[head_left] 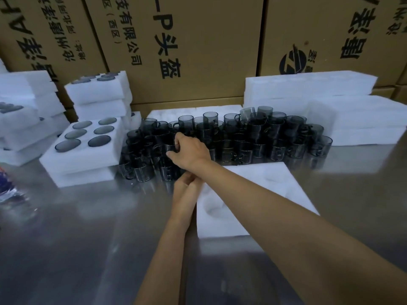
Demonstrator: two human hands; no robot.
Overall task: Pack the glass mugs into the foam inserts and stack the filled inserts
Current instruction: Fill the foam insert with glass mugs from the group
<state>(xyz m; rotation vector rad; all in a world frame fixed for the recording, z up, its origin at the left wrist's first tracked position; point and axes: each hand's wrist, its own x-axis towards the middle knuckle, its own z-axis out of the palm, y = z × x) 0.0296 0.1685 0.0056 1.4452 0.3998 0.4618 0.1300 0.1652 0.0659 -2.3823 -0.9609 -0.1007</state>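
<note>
A crowd of smoky dark glass mugs [253,137] stands across the middle of the steel table. My right hand [189,150] reaches over them from the right, its fingers and thumb curled round one mug [170,146] at the left of the group. In front of the mugs lies an empty white foam insert [259,186] with round pockets. My left hand [185,187] is at that insert's left edge, and its fingertips are hidden under my right forearm. A filled insert [72,159] with several mugs sits on another foam piece at the left.
Stacks of filled foam inserts [99,93] stand at the back left, with more foam at the far left [26,119]. Empty foam inserts [330,102] are piled at the back right. Large cardboard boxes [209,40] wall off the rear. A crumpled plastic wrapper [8,190] lies at the left edge.
</note>
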